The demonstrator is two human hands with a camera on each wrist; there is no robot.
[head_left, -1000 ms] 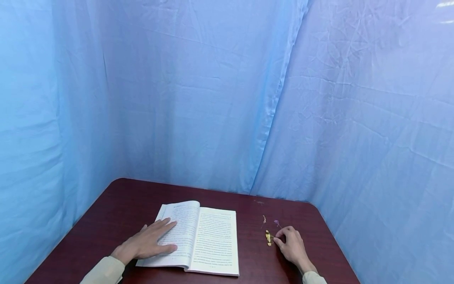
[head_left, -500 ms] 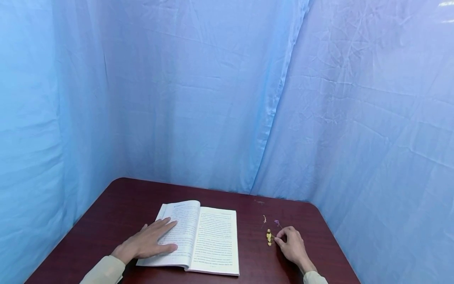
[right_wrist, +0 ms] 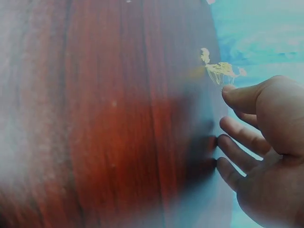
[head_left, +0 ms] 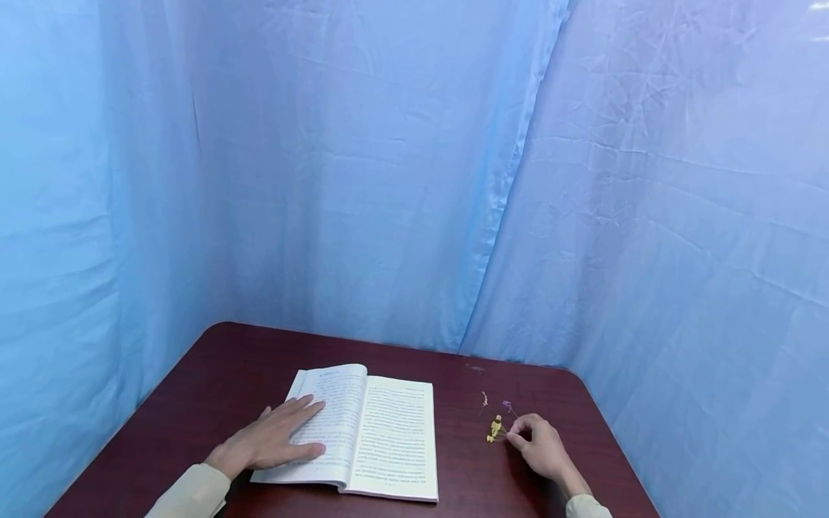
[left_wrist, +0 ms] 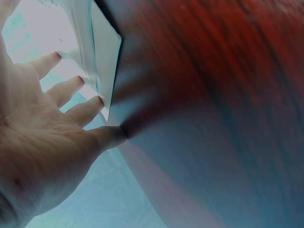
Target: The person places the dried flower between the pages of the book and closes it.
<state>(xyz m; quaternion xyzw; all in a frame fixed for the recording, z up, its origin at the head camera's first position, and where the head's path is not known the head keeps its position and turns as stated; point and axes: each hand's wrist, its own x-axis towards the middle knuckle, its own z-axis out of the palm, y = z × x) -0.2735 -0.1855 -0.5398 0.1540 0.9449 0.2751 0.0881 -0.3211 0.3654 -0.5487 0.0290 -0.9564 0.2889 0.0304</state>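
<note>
An open book (head_left: 392,440) with printed pages lies on the dark red table. My left hand (head_left: 275,435) rests flat on its left page, fingers spread. In the left wrist view that hand's fingertips lie along the book's edge (left_wrist: 110,61), with the little finger reaching past it onto the wood. My right hand (head_left: 542,447) pinches a small yellow dried flower (head_left: 496,426) by its thin stems between thumb and forefinger. The right wrist view shows the yellow blossoms (right_wrist: 221,69) beyond the thumb tip, its other fingers loosely bent. Just past this hand lies a purple dried flower (head_left: 507,405).
A small pale sprig (head_left: 484,398) lies left of the purple flower. Farther back on the table (head_left: 259,352) is a faint greyish bit (head_left: 476,368). Blue curtains (head_left: 388,180) hang close behind the table and along both sides.
The yellow flower has turned and shifted slightly to the right and away, pinched in my right hand, which has moved a little right. The left hand stays on the page.
</note>
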